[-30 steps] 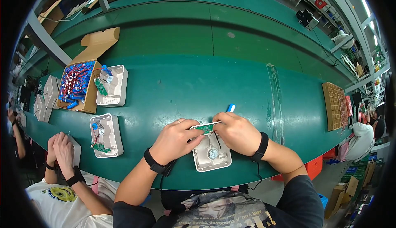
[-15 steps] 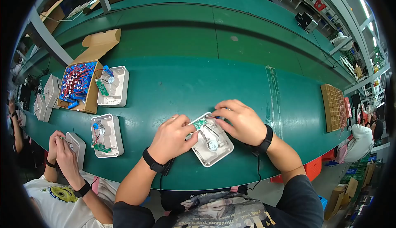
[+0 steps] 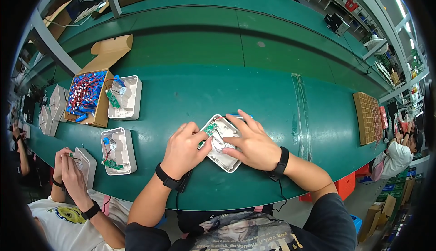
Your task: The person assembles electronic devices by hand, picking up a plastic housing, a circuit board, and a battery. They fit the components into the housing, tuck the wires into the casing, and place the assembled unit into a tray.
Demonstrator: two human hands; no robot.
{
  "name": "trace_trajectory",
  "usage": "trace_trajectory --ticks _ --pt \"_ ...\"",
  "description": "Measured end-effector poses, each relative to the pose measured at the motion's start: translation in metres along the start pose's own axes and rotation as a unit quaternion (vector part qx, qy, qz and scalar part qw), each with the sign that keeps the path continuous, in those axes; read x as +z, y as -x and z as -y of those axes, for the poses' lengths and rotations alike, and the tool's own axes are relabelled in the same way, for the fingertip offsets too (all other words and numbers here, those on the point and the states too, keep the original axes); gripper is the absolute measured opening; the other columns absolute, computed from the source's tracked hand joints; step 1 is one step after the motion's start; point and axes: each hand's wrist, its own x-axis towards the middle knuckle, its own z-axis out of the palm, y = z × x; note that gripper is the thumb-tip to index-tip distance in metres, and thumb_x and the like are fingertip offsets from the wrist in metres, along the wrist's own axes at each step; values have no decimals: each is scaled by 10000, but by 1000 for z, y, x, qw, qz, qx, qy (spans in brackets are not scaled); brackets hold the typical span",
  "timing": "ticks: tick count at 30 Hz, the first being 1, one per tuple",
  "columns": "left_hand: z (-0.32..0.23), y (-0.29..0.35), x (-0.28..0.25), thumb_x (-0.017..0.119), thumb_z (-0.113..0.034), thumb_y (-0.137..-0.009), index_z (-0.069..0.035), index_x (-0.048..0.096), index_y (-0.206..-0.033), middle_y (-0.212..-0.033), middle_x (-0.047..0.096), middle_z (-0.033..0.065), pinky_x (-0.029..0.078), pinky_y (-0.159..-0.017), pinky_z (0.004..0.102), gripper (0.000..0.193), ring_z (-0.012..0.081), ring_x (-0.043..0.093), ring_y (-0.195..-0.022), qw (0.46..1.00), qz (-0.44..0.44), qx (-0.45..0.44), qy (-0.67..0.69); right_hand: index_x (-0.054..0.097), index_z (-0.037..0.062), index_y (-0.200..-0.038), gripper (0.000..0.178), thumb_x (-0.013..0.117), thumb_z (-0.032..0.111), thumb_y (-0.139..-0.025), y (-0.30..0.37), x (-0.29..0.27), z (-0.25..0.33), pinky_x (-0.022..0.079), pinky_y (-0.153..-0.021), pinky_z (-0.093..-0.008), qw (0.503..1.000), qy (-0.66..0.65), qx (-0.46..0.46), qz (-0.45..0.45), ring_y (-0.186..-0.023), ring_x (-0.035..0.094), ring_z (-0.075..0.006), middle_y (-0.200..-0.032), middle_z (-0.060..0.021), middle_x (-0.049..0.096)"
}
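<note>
A white plastic housing (image 3: 225, 164) lies tilted on the green bench in front of me, its open side up. My left hand (image 3: 187, 147) is closed at its left side, thumb and fingers pinching a small green circuit board (image 3: 210, 129). My right hand (image 3: 254, 145) reaches over the housing with fingers spread, thumb and fingertips resting around the round white part inside, mostly covered. A red wire runs from the board to a blue cylindrical battery (image 3: 246, 116), partly hidden behind my right fingers, at the housing's far edge. A dark wire loops inside the housing.
Left of me stand two similar housings (image 3: 132, 153) (image 3: 135, 99) with boards and batteries. A cardboard box (image 3: 101, 110) of blue batteries sits beside them. A co-worker's hands (image 3: 71, 171) work on another housing at far left. A gridded brown tray (image 3: 365, 119) stands at the right.
My right hand has moved from the battery and wires at the far edge down over the round part. The housing has shifted slightly away and left, with my left hand still at the board.
</note>
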Motion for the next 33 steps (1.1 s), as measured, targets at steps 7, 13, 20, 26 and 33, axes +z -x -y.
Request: trace_trajectory --ticks 7,13,20,26,33 --pt "2 0 0 812 -94 -807 -33 732 -803 -816 581 89 522 -651 413 100 273 624 -751 1000 1 3 6 797 124 -1197 348 719 391 -987 -1 -15 -9 352 -1183 -588 999 -32 19 16 -1492 370 -484 -1565 -215 482" --pt "3 1 0 816 -96 -805 -37 739 -805 -814 579 89 523 -655 410 97 272 621 -751 1000 -3 7 7 779 124 -1223 336 720 355 -986 -4 -10 -17 369 -1164 -578 999 -34 -8 28 -1480 400 -453 -1528 -190 526" --pt "4 0 1 832 -96 -795 -36 737 -796 -826 593 84 523 -666 397 113 267 616 -753 998 23 42 35 756 124 -1260 341 755 242 -940 -20 -17 -60 449 -1094 -470 991 -134 18 -14 -1331 548 -347 -1378 -145 629" --pt "3 -1 0 840 -99 -790 -37 737 -795 -836 605 79 523 -673 392 120 264 616 -755 997 38 47 49 744 101 -1241 348 767 155 -899 -20 -2 -64 519 -945 -393 1000 -13 -14 -9 -1085 645 -282 -1142 -107 686" --pt "3 2 1 844 -100 -786 -40 739 -795 -838 609 77 527 -680 390 121 263 622 -761 998 38 40 42 738 67 -1225 364 781 161 -877 -19 -35 -52 547 -738 -346 970 -208 108 57 -806 645 -216 -951 -76 643"
